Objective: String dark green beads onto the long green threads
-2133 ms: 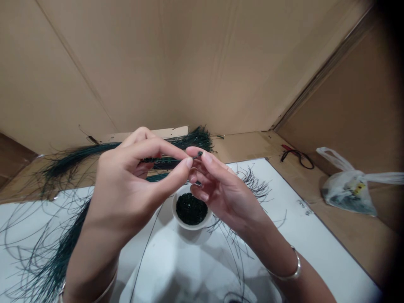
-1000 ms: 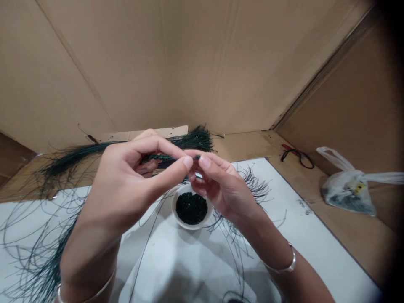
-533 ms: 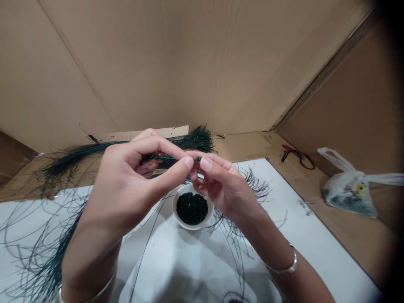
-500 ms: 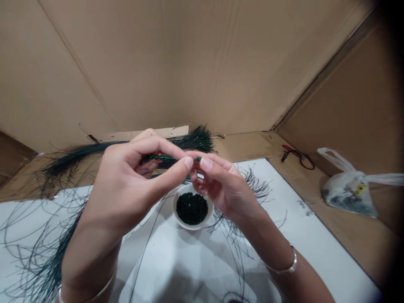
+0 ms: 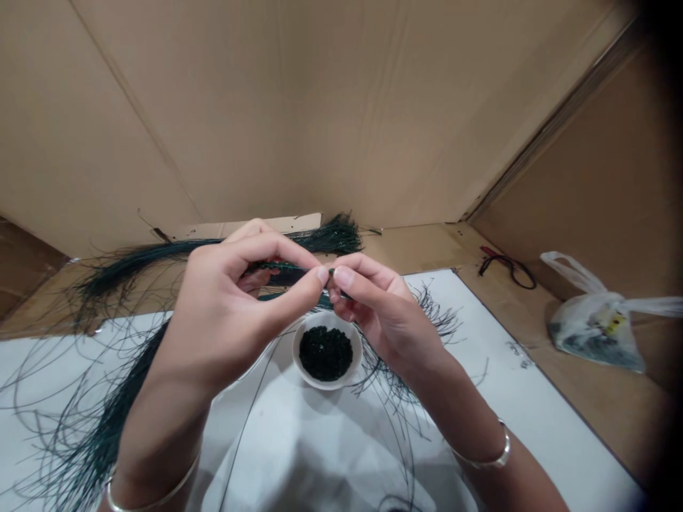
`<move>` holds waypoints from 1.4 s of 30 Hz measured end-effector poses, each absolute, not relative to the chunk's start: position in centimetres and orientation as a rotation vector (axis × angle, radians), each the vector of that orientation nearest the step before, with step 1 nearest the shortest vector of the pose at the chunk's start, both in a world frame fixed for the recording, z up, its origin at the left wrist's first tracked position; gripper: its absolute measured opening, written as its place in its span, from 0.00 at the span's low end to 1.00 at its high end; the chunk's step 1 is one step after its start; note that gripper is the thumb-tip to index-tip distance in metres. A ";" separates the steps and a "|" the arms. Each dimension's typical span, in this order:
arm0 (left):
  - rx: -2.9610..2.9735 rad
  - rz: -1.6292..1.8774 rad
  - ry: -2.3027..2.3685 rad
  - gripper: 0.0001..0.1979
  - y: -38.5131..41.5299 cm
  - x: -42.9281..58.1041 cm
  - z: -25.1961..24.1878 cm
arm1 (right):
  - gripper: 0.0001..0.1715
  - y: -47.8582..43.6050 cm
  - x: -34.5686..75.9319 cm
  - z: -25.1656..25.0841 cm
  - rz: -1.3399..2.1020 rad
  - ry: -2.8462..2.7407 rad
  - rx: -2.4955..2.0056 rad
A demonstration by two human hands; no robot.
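Observation:
My left hand [image 5: 229, 313] is closed, thumb and forefinger pinching a thin dark green strand [image 5: 262, 266] with a braided or beaded look. Against those fingertips, my right hand [image 5: 392, 323] pinches the strand's right end between thumb and forefinger. Fingers cover most of the strand, so its exact make cannot be told. Just below the hands stands a small white bowl [image 5: 326, 385] filled with tiny dark green beads [image 5: 326, 353]. Beneath my right wrist, thin dark wires [image 5: 395, 387] fan out over the white surface.
Behind the hands lies a long bundle of dark green wire [image 5: 144, 257]. Another wire bundle [image 5: 109, 419] spreads under my left forearm. At the right sit a tied plastic bag [image 5: 595, 331] and a dark looped cord [image 5: 512, 270]. Cardboard walls [image 5: 320, 107] enclose the back and sides.
My left hand has shifted slightly right, and the right hand's fingertips have drawn a little apart from the left's, baring a bit of strand. The view has shifted slightly.

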State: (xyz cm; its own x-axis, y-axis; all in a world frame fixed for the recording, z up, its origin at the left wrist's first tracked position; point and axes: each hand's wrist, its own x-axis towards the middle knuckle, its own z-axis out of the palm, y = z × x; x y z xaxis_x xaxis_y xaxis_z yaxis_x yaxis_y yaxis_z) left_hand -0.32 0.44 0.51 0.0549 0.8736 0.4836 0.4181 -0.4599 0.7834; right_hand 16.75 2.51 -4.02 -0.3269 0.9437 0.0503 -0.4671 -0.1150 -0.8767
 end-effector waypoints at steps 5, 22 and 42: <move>2.023 1.365 1.347 0.04 0.6 -0.5 0.3 | 0.03 2.6 17.1 -4.0 1.512 -1.168 -0.679; 2.184 1.341 1.443 0.00 0.8 -0.4 0.1 | 0.09 2.3 18.2 -3.1 0.757 -1.668 -0.878; 2.138 1.434 1.193 0.02 1.4 -1.4 0.5 | 0.06 3.1 15.4 -6.4 0.420 -2.877 -1.731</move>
